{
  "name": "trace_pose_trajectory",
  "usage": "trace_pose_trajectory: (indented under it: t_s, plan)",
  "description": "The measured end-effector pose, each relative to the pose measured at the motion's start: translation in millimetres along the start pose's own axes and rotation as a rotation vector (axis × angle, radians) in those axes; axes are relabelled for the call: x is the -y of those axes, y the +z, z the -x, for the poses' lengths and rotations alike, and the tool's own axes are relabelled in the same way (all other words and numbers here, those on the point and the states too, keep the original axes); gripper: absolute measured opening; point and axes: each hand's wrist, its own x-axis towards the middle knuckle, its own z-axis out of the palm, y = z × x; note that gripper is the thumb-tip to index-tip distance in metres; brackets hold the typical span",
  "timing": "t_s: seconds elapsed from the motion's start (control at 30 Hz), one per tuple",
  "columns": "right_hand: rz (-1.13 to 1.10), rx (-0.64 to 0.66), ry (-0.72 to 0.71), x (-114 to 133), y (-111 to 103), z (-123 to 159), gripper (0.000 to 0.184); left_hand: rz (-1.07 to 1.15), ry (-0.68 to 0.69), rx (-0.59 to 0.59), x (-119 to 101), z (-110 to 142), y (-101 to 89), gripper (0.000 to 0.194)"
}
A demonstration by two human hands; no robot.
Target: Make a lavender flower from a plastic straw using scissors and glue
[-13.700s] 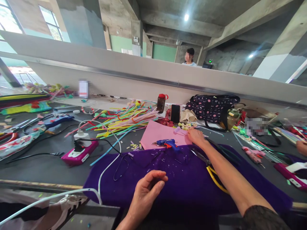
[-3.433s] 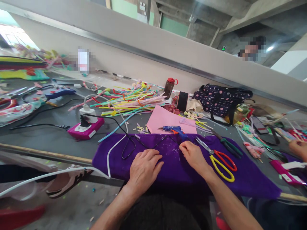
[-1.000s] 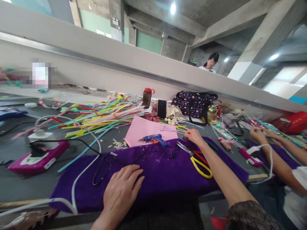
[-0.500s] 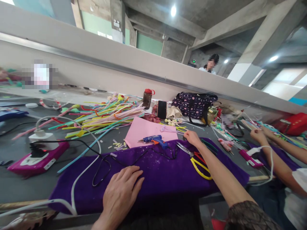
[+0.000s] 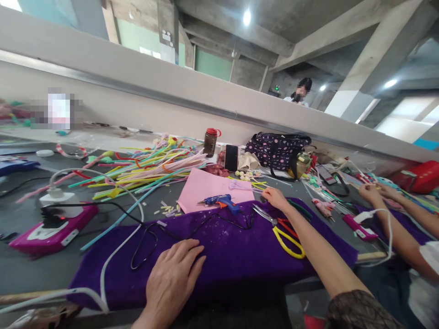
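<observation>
at the lower left of the frame a magenta power strip sits on the dark grey table, a white adapter plugged into it. right of it, left of centre, a bundle of coloured pipe cleaners lies spread out. at the lower centre-left the left hand rests palm down on the purple cloth, its fingers extended and slightly parted, holding nothing; the cloth covers the lower middle of the frame. above it, a pink sheet carries a blue glue gun, which overlaps the cloth's far edge. a brown bottle with a red lid and a black phone stand behind the sheet. just right of centre, the right hand has curled fingers beside a small dark piece; whether they grip it cannot be told. yellow-and-red scissors lie just below that hand, partly under the forearm, and green-handled pliers lie beyond the forearm, partly hidden. farther right are a patterned bag, a pink glue gun and a co-worker's hand.
</observation>
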Motion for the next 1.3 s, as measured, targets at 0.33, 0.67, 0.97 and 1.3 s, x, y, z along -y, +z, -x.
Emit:
trace_pose_trajectory:
  t_s: [0.33,0.67,0.97,1.3]
  plan:
    - [-0.049,0.087,-0.114,3,0,3,0.027,-0.028,0.012,-0.004,-1,-2,-2.0,0.019]
    - [-0.061,0.046,-0.08,12,6,8,0.026,-0.041,0.009,0.007,0,-2,-1.8,0.019]
    - [-0.119,0.0,-0.085,-5,10,9,0.028,-0.062,0.023,-0.016,0,-2,-1.3,0.02]
    - [-0.022,0.007,-0.234,7,3,13,0.026,-0.044,0.022,-0.01,0,-3,-1.4,0.02]
